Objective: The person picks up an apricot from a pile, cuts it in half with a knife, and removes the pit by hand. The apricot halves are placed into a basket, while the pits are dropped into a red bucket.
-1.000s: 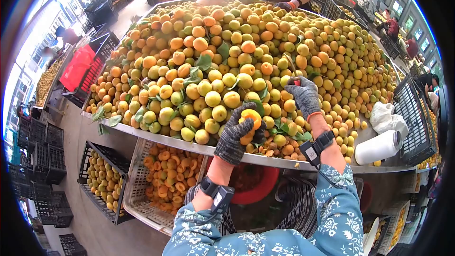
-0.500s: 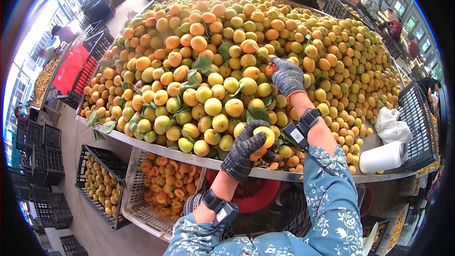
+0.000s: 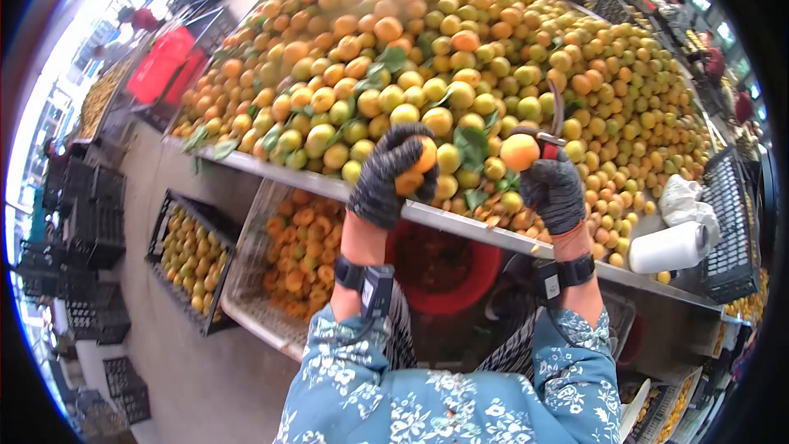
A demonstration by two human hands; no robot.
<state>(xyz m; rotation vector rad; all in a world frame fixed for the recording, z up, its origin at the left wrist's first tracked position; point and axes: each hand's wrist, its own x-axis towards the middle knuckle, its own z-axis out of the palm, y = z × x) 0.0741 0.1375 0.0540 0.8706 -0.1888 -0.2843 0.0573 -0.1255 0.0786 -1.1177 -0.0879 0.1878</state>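
My left hand (image 3: 388, 177), in a dark knit glove, is closed around apricots (image 3: 426, 154) in front of the heap. Its fingers hide part of the fruit. My right hand (image 3: 555, 191), gloved the same way, grips a small knife (image 3: 559, 112) with a thin curved blade pointing up and a red handle mostly covered by the fist. A whole orange apricot (image 3: 519, 152) sits against the thumb side of that hand. Both hands are over the near edge of a metal-rimmed table (image 3: 485, 234) heaped with apricots (image 3: 440, 122) and some green leaves (image 3: 471, 146).
Below the table are a pale crate (image 3: 246, 279) of halved apricots, a red basin (image 3: 444, 300) and a black crate (image 3: 168, 267) of whole fruit. On the right lie a white cylindrical container (image 3: 670, 248), a white bag (image 3: 680, 201) and a black crate (image 3: 730, 222).
My right hand has drawn back from the heap towards me, bringing the knife and an apricot. My left hand has moved up and left in view, still holding fruit. The view has shifted.
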